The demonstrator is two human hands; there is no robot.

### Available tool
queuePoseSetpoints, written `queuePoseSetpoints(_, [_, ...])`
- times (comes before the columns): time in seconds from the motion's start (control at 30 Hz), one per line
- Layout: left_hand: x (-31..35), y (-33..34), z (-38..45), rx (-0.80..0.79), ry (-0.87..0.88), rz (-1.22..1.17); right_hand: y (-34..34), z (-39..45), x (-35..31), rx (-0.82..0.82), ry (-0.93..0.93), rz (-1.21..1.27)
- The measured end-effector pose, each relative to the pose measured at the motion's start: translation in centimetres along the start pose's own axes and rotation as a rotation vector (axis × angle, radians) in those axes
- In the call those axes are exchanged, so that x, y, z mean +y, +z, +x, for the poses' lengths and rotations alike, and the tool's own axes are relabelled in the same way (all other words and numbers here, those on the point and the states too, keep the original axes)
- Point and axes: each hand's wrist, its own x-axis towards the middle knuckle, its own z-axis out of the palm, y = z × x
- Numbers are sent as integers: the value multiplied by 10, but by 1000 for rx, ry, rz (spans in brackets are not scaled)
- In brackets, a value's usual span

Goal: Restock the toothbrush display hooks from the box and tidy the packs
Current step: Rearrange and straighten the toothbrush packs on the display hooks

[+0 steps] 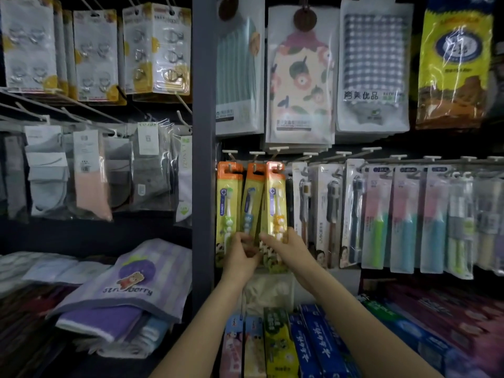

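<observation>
Head view: three orange-topped kids' toothbrush packs on neighbouring hooks (256,153), just right of the grey upright post (203,148). Green pack (227,203) hanging plumb, long axis vertical, brush head up, handle down. Blue pack (249,203) tilted, top leaning right, bottom swung left towards the green pack. Yellow pack (276,200) nearly vertical, slight lean, brush head up, orange header at the hook.

Left hand (241,257) raised to the lower ends of the green and blue packs, fingers curled round the bottom of the blue pack, thumb towards the front. Right hand (289,248) at the bottom of the yellow pack, fingers narrow and bent round its lower edge, thumb tip on the front face near the pack's foot. Both forearms rising from the lower edge of the picture, converging on the packs.

Right of the yellow pack: a row of adult brush packs (327,214) on further hooks, all long axis vertical, heads up; then pastel packs (403,219) with pink, green and blue handles, hanging straight.

Above: hanging towels (300,77) in clear bags, floral and checked, and a yellow bag (454,64) at far right.

Below the hands: toothpaste boxes (313,342) standing and lying on the shelf, blue, green, yellow and pink.

Left of the post: hook cards (95,55) up top, socks (90,173) in bags on the middle row, a folded purple towel (128,290) marked "strawberry" on the lower shelf.
</observation>
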Motion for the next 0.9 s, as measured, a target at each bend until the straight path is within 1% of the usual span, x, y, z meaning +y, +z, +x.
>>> queuePoseSetpoints(0.1, [-1, -1, -2, -17, 21, -39, -5, -3, 0, -18, 30, 154])
queuePoseSetpoints(0.13, [1, -2, -3, -15, 30, -44, -7, -2, 2, -27, 33, 164])
queuePoseSetpoints(0.23, [13, -3, -8, 31, 70, -5, -5, -3, 4, -17, 22, 118])
queuePoseSetpoints(0.3, [24, 0, -7, 37, 110, 34, 0, -6, 4, -16, -17, 36])
queuePoseSetpoints(0.4, [38, 7, 0, -31, 125, 112, 9, -12, 4, -104, -110, -1])
queuePoseSetpoints(0.5, [44, 7, 8, 14, 100, 227, 9, -13, 7, -185, -142, 33])
queuePoseSetpoints(0.57, [46, 5, 12, 26, 97, 270, 6, -10, 9, -205, -99, 111])
queuePoseSetpoints(0.63, [46, 2, 16, 15, 81, 261, 2, -6, 11, -186, -34, 245])
queuePoseSetpoints(0.7, [47, 0, 17, -18, 59, 239, -1, -2, 12, -153, -16, 335])
queuePoseSetpoints(0.77, [48, -3, 17, -31, 59, 259, -4, -2, 9, -152, -40, 331])
queuePoseSetpoints(0.9, [48, -5, 17, 11, 70, 266, -6, -2, 3, -69, -71, 192])
